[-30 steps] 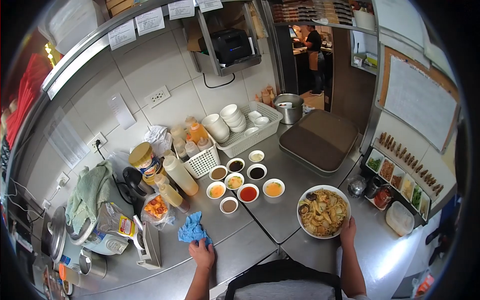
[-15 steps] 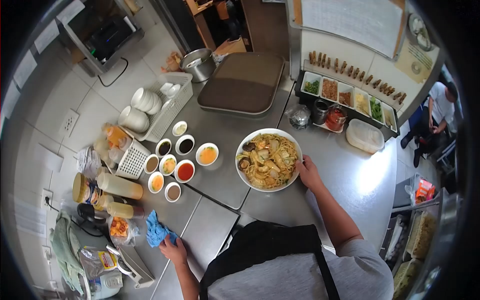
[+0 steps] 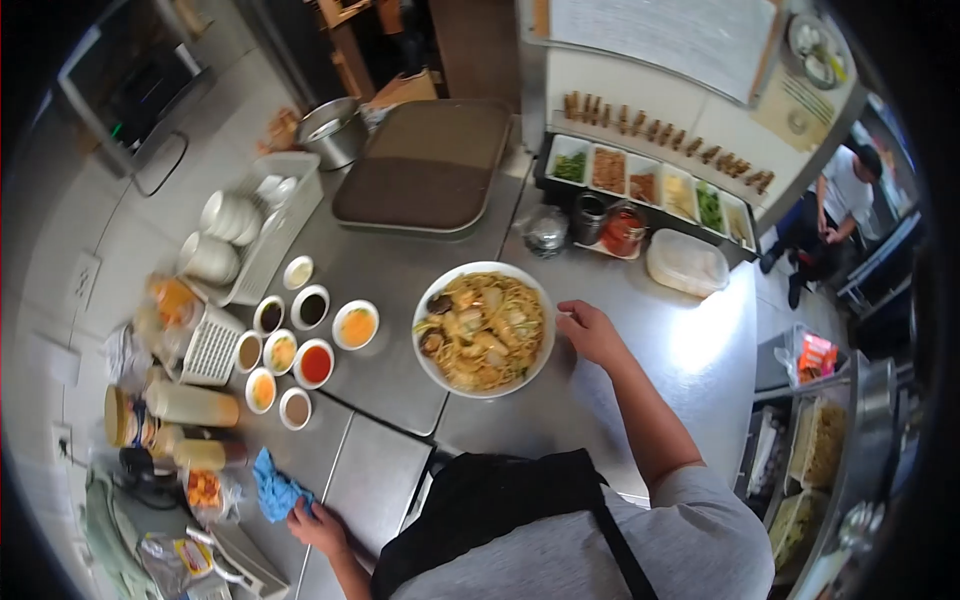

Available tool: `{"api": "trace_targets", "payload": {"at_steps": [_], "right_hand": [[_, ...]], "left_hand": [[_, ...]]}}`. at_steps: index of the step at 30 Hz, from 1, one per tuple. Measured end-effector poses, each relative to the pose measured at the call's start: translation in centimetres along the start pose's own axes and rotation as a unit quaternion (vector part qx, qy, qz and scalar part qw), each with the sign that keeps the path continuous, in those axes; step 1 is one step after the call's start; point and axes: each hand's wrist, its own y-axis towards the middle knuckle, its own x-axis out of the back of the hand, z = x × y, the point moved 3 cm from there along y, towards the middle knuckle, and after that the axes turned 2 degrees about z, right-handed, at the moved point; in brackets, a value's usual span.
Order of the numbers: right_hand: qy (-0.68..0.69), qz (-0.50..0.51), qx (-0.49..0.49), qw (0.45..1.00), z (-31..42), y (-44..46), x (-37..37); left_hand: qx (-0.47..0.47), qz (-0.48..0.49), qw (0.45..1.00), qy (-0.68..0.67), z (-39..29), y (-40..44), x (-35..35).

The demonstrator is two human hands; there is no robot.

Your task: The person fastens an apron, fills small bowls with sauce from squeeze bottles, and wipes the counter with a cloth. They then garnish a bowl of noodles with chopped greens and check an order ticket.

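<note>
A white bowl of noodles with vegetables and mushrooms rests on the steel counter. Just off its right rim is my right hand, fingers apart and holding nothing, with a small gap to the bowl. At the lower left lies a crumpled blue cloth. My left hand is at the lower right edge of that cloth, its fingers spread and not wrapped round it. Several small sauce bowls stand left of the noodles, among them a red one and an orange one.
Brown trays lie at the back. Toppings in a rack, jars and a plastic container stand at the right. Squeeze bottles and a white basket are at the left. A person sits at the far right.
The view has swung right and down. My right hand has come off the bowl's rim and sits just right of it. My left hand remains by the blue cloth.
</note>
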Motion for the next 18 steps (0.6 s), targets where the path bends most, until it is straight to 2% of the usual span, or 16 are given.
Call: {"api": "trace_targets", "payload": {"at_steps": [1, 3, 5, 7, 10, 12, 13, 14, 16, 18], "right_hand": [[-0.051, -0.023, 0.038, 0.998, 0.9, 0.2, 1.2], [-0.062, -0.096, 0.101, 0.988, 2.0, 1.4, 4.3], [-0.115, -0.215, 0.175, 0.954, 2.5, 3.6, 8.1], [0.0, -0.223, 0.124, 0.967, 4.5, 5.6, 11.4], [-0.07, -0.23, 0.106, 0.965, 5.5, 10.2, 14.4], [-0.248, -0.21, 0.164, 0.932, 5.6, 13.7, 14.5], [-0.265, -0.182, 0.101, 0.942, 5.6, 15.2, 14.3], [-0.265, -0.182, 0.106, 0.941, 6.5, 16.2, 13.8], [-0.379, -0.141, 0.005, 0.914, 6.8, 18.1, 12.7], [-0.425, -0.129, -0.013, 0.896, 5.7, 19.9, 12.2]], "left_hand": [[0.001, 0.002, 1.0, 0.002, -0.2, 0.0, 0.1], [-0.003, 0.005, 1.0, 0.006, -0.1, -0.1, -0.2], [0.009, 0.006, 0.999, 0.036, 0.6, -0.2, -0.6], [0.008, 0.003, 0.999, 0.037, 0.5, -0.2, -0.6], [0.018, 0.005, 0.999, 0.043, 0.4, -0.2, -0.6], [0.029, 0.007, 0.999, 0.045, 0.1, -0.2, -0.6], [0.025, 0.004, 0.999, 0.044, -0.2, -0.2, -0.4], [0.021, 0.002, 0.999, 0.043, -0.3, -0.2, -0.4], [0.026, -0.003, 0.998, 0.051, 0.0, -0.3, -0.6], [0.022, -0.006, 0.998, 0.061, -0.1, -0.2, -0.7]]}}
